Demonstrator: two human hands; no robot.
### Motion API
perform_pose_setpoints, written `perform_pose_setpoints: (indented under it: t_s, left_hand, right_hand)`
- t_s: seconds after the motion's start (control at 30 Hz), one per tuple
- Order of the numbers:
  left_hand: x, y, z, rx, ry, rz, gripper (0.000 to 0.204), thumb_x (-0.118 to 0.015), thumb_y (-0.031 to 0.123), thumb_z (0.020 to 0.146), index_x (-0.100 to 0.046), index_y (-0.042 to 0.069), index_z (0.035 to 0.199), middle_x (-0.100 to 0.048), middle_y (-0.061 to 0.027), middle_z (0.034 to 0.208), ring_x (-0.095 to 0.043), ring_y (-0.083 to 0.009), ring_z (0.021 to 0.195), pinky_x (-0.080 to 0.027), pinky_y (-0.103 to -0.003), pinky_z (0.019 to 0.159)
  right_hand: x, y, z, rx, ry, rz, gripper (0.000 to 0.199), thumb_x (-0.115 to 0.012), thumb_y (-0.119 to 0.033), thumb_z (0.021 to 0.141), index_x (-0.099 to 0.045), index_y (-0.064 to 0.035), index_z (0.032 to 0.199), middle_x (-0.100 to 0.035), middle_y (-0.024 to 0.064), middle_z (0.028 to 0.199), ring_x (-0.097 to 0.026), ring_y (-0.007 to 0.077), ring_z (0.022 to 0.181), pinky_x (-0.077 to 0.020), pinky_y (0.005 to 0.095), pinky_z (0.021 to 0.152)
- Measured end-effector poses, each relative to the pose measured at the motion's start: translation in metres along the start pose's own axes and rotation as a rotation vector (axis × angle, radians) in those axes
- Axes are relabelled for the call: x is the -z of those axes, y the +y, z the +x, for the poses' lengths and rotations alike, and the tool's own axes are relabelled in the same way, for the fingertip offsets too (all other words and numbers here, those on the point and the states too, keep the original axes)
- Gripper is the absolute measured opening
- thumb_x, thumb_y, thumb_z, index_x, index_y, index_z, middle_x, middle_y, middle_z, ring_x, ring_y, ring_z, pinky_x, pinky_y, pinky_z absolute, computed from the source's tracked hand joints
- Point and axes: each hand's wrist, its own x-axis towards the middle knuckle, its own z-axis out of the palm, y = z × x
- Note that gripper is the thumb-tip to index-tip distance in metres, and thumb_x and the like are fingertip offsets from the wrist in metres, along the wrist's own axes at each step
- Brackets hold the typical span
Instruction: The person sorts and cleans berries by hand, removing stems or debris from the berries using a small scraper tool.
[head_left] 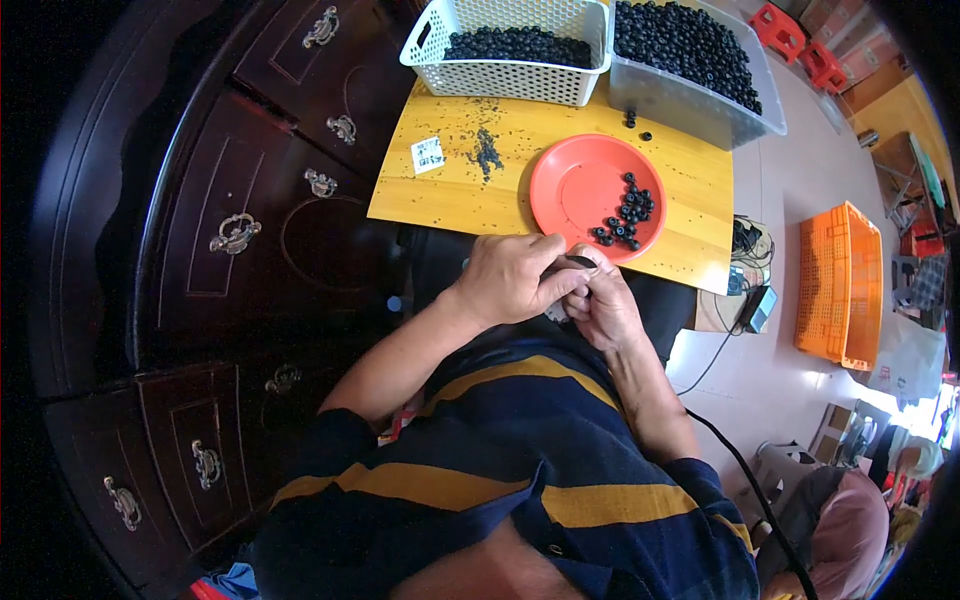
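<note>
Head view showed a dark carved wooden cabinet with metal pull handles filling the left side, and against it a yellow wooden tabletop. At the table's far edge stood a clear plastic bin heaped with small black ring-shaped parts, touching a white perforated basket holding more of the same. Well apart on the floor to the right sat an orange crate. Nearer the person, an orange-red plate carried a small cluster of black rings on its right side; dark crumbs lay scattered beside a small white label.

Just below the plate, the left hand and right hand were pressed together, fingers pinched on a small black part held between them at the table's near edge. How each finger closed was partly hidden. The part looked light, rubbery and easy to drop, best pinched by its rim between fingertips.
</note>
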Motion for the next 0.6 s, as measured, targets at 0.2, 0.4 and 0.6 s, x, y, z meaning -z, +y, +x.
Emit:
perform_pose_setpoints:
  t_s: [0.2, 0.4, 0.6]
  left_hand:
    - [0.004, 0.005, 0.006, 0.118, 0.030, -0.227, 0.028, -0.076, 0.029, 0.088, -0.062, 0.007, 0.099, -0.067, -0.0074, 0.071, -0.068, -0.0274, 0.062, -0.052, -0.039, 0.056]
    - [0.013, 0.006, 0.012, 0.239, -0.052, -0.332, 0.027, -0.078, 0.024, 0.086, -0.063, 0.004, 0.096, -0.064, -0.0079, 0.065, -0.066, -0.0250, 0.059, -0.050, -0.037, 0.056]
    - [0.053, -0.028, 0.039, 0.312, -0.508, -0.175, 0.035, -0.076, 0.033, 0.080, -0.062, 0.001, 0.077, -0.065, -0.0141, 0.068, -0.068, -0.0305, 0.065, -0.052, -0.042, 0.062]
  right_hand:
    - [-0.010, -0.004, -0.001, -0.059, 0.089, 0.063, 0.024, -0.053, -0.036, 0.108, -0.057, -0.0146, 0.098, -0.046, -0.0057, 0.070, -0.035, 0.0035, 0.053, -0.0242, 0.0180, 0.044]
    - [-0.014, -0.005, 0.003, -0.107, 0.132, 0.041, 0.026, -0.051, -0.038, 0.108, -0.057, -0.0147, 0.098, -0.045, -0.0056, 0.072, -0.035, 0.0042, 0.053, -0.0252, 0.0188, 0.045]
    - [-0.004, -0.005, 0.002, -0.197, 0.223, 0.210, 0.035, -0.050, -0.040, 0.108, -0.061, -0.0071, 0.109, -0.044, -0.0042, 0.076, -0.038, 0.0058, 0.058, -0.0302, 0.0204, 0.049]
